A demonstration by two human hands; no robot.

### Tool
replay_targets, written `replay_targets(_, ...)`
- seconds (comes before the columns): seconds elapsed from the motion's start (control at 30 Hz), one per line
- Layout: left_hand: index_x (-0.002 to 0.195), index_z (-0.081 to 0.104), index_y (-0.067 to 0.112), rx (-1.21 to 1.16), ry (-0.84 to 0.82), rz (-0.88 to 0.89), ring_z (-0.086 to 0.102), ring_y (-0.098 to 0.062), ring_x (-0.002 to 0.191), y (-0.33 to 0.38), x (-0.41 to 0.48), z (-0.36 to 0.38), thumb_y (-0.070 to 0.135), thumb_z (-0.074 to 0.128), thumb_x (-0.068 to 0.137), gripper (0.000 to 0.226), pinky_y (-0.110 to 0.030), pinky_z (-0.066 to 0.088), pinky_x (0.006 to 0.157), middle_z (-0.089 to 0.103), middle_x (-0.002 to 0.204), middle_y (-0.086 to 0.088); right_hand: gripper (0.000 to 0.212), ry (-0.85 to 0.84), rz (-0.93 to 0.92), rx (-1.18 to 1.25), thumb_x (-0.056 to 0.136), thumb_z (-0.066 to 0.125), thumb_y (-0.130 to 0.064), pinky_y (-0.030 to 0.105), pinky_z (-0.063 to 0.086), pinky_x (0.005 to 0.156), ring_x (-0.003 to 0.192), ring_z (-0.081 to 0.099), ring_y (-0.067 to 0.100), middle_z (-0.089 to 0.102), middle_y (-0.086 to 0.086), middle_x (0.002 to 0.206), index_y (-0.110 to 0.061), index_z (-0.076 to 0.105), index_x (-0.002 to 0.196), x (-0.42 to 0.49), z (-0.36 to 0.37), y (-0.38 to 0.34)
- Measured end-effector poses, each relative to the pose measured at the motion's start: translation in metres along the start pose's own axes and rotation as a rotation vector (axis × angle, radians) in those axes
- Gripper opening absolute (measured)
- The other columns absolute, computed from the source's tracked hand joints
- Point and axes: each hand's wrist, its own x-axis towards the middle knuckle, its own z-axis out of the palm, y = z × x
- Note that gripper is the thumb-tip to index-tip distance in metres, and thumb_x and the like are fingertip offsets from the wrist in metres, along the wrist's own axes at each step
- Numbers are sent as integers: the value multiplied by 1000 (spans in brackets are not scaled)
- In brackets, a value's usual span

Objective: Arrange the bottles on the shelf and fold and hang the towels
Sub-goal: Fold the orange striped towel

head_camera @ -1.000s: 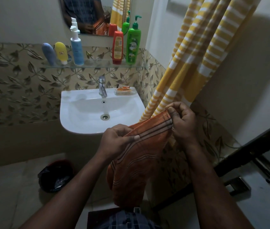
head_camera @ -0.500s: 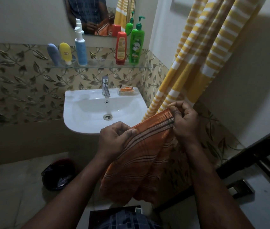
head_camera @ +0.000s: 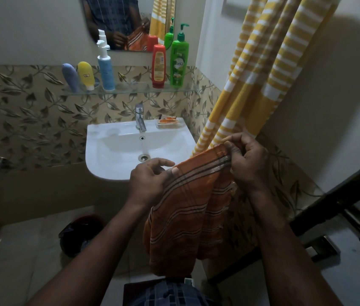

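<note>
Head view, bathroom, dim light.

Orange towel [head_camera: 188, 208]: thin woven cloth, orange with narrow dark and pale stripes across it. It is held up in the air in front of the sink [head_camera: 117, 155], its top edge stretched between the two hands, the rest hanging down in loose soft folds toward the person's waist. Top edge slopes up to the right.

Left hand [head_camera: 150, 180]: thumb and forefinger pinched on the lower left corner of the top edge; remaining fingers loosely spread, not closed on the cloth.

Right hand [head_camera: 247, 164]: fingers curled and closed on the higher right corner, cloth bunched under the fingertips.

Shelf [head_camera: 135, 90]: clear glass, flat, fixed to the leaf-patterned tiled wall above the sink. Five plastic bottles stand on it. From left: blue tube [head_camera: 70, 77] and yellow tube [head_camera: 85, 75], both rounded, standing cap down, touching or just beside each other; light blue pump bottle [head_camera: 106, 69], white top; red bottle [head_camera: 158, 66], cap down; green pump bottle [head_camera: 179, 62], tallest, just beside the red one.

Sink: white glossy ceramic, rounded front. Metal tap [head_camera: 140, 117] at the back. Soap dish [head_camera: 167, 123] with something orange in it at the back right corner.

Yellow and white striped cloth [head_camera: 269, 69] hangs at right, waffle texture, lower end just behind the right hand. Mirror [head_camera: 128, 21] above the shelf reflects bottles and towel.
</note>
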Motion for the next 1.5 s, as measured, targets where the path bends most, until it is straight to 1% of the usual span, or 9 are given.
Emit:
replay_targets(0.13,82,82,26,-15,6,-1,76,-17,73,1,-2,3,31,82,88,8,-47,64,74,78,73,4,5,-21,-70,-206,88,74,-13,20,50,74,82,67,12,74,-2,88,-16,77,92,1,-2,6)
replay_targets(0.23,83,82,27,13,44,25,68,-8,62,0,-3,8,27,82,88,5,-32,57,65,73,64,6,18,-85,-139,-422,83,76,-9,31,49,78,89,71,28,76,6,97,-14,75,100,-8,7,7)
replay_targets(0.37,85,81,32,129,22,89,58,0,52,4,-3,16,26,80,89,7,-15,40,53,63,54,15,43,-312,-203,-290,84,76,-12,23,50,90,102,71,19,77,4,116,-17,73,127,-28,18,-15)
replay_targets(0.5,93,84,24,183,-39,171,59,4,54,6,-2,17,21,78,90,7,-10,37,54,62,54,23,46,-570,-125,-299,86,71,-27,36,55,98,114,70,20,76,3,123,-22,71,132,-36,35,-22)
replay_targets(0.63,91,84,21,174,-57,177,57,7,54,4,-4,12,25,82,89,5,-9,36,55,61,53,24,28,-693,25,-381,83,67,-29,35,52,74,91,70,22,78,4,95,-21,79,106,-32,45,-17)
replay_targets(0.77,91,80,25,175,-70,229,60,4,56,5,-4,12,31,84,87,9,-12,39,55,63,56,23,18,-533,107,-317,84,68,-28,10,35,54,72,60,10,69,-4,74,-19,81,92,-36,48,-15)
replay_targets(0.97,87,59,29,258,-87,222,64,-9,66,-14,-11,7,39,78,78,23,-33,52,62,65,70,11,24,-247,121,-213,80,66,-1,-3,35,64,78,56,-2,68,-11,79,-16,81,92,-28,38,-19)
replay_targets(1.37,90,58,30,192,10,311,67,-3,75,-20,-15,12,29,58,85,5,-29,52,66,73,83,12,24,-274,195,-67,86,70,-5,17,53,74,83,70,4,75,-13,86,-28,78,88,-21,30,-18)
replay_targets(1.5,87,75,21,240,-26,453,68,-13,81,-18,-11,15,21,52,81,23,-39,56,70,72,87,7,21,-293,207,-56,88,71,-7,17,51,74,85,70,6,74,-13,87,-27,76,88,-16,24,-21)
